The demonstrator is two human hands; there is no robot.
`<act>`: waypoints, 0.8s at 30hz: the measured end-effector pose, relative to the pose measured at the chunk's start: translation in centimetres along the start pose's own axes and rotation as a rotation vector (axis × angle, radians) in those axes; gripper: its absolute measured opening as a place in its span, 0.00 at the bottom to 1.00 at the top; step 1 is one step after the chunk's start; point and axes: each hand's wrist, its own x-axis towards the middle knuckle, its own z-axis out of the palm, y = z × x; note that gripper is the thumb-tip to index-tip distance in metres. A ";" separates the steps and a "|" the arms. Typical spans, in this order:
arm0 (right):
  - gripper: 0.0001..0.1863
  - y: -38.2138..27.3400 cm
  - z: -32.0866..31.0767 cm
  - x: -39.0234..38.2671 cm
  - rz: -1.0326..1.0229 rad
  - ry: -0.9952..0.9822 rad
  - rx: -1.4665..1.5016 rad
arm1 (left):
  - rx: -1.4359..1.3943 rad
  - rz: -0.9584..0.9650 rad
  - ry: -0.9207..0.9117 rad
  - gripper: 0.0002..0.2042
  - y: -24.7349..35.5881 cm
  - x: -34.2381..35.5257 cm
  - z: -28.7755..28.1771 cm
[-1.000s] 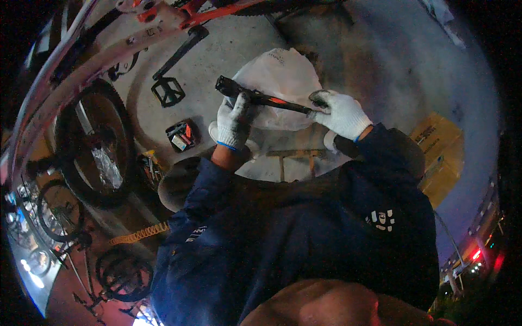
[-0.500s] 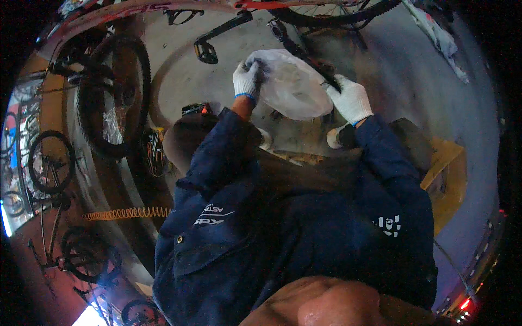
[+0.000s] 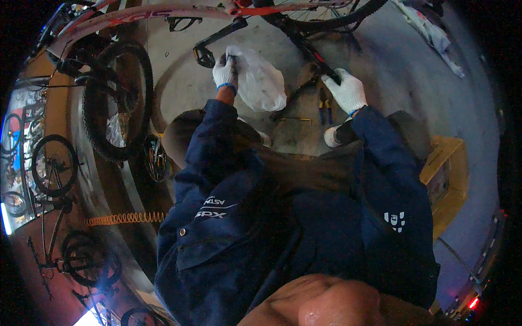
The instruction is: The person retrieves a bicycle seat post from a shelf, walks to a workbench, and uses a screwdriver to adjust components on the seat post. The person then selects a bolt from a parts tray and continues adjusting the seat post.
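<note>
My left hand (image 3: 224,73), in a white knit glove, pinches the gathered top of a crumpled, translucent plastic bag (image 3: 261,81), which hangs to its right over the floor. My right hand (image 3: 347,91), gloved too, is closed round the lower end of a long black bar-like part (image 3: 312,51) with a red mark. That part slants up toward the bicycle frame (image 3: 190,12); its exact kind I cannot make out. Pliers with blue handles (image 3: 325,108) lie on the floor below the bar. Left of them are a thin yellow rod (image 3: 296,119) and a dark strip (image 3: 296,98), partly behind the bag.
Across the far side stand a crank with pedal (image 3: 217,41) and a tyred wheel (image 3: 337,24). Another wheel (image 3: 87,103) is at the left, above an orange coiled hose (image 3: 125,218). A cardboard box (image 3: 454,174) sits by my right leg; a whitish wrapping (image 3: 432,35) lies far right.
My left hand has drawn the plastic bag leftward, away from my right hand, uncovering the pliers and floor. My right hand keeps its grip on the black part, almost in place.
</note>
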 end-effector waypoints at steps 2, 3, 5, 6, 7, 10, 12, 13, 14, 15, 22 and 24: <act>0.35 0.3 0.2 0.4 -0.011 0.025 -0.024 | -0.187 -0.065 0.117 0.14 0.6 1.2 0.1; 0.35 0.5 0.3 0.6 -0.016 0.039 -0.025 | -0.216 0.064 0.111 0.14 1.0 1.8 0.0; 0.36 0.9 0.4 1.0 0.006 0.044 -0.071 | -0.069 0.246 0.112 0.13 2.8 3.2 -0.5; 0.36 1.0 0.5 1.2 0.016 0.047 -0.093 | 0.162 0.251 0.172 0.14 4.1 4.1 -0.8; 0.36 1.1 0.6 1.4 -0.003 0.054 -0.078 | 0.445 0.371 0.098 0.16 5.4 4.6 -1.7; 0.37 0.6 0.7 1.9 -0.032 0.081 -0.057 | 1.213 0.435 -0.107 0.19 9.4 5.9 -4.9; 0.37 -0.1 0.5 2.0 -0.011 0.111 -0.075 | 1.298 0.507 -0.251 0.18 11.5 6.9 -7.7; 0.36 -0.5 0.3 2.1 -0.046 0.125 -0.053 | 1.282 0.484 -0.399 0.17 12.7 8.0 -9.6; 0.35 -0.9 0.0 2.1 -0.053 0.117 -0.039 | 1.160 0.380 -0.426 0.17 13.3 8.6 -11.6; 0.34 -1.3 -0.3 2.2 -0.055 0.104 -0.028 | 1.262 0.411 -0.385 0.17 13.9 9.6 -13.7; 0.30 -2.6 -1.6 1.4 -0.057 0.109 0.085 | 1.731 0.194 -0.146 0.18 14.1 8.1 -30.7; 0.35 -2.4 -1.5 1.5 -0.025 0.073 0.032 | 1.642 0.107 -0.259 0.19 13.1 6.1 -32.7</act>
